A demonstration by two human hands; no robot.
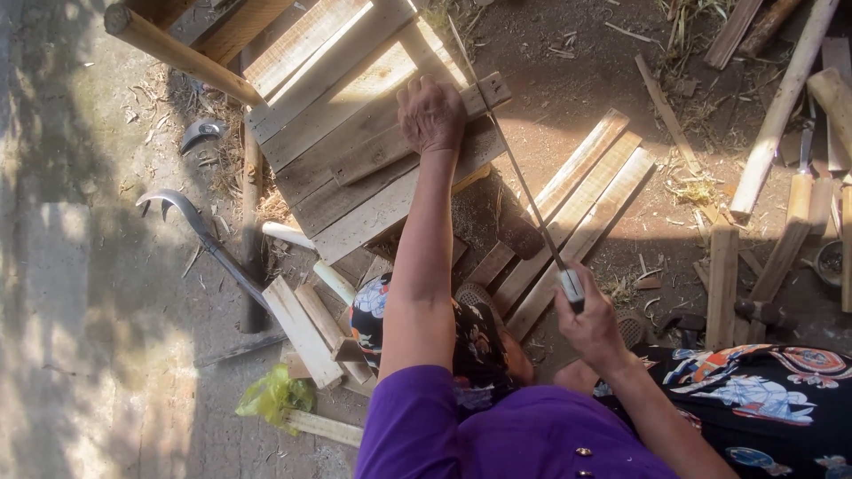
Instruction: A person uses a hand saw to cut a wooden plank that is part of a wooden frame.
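My left hand presses flat on a short wooden slat that lies across a pallet-like panel of planks. My right hand grips the pale handle of a hand saw. Its thin blade runs up and left to the slat's right end, just beside my left hand. My left arm is stretched out, in a purple sleeve.
A curved sickle lies on the concrete at left. Loose planks lie on the dirt to the right of the panel, with poles and offcuts at far right. Short wood blocks and a yellow-green bag sit near my knee.
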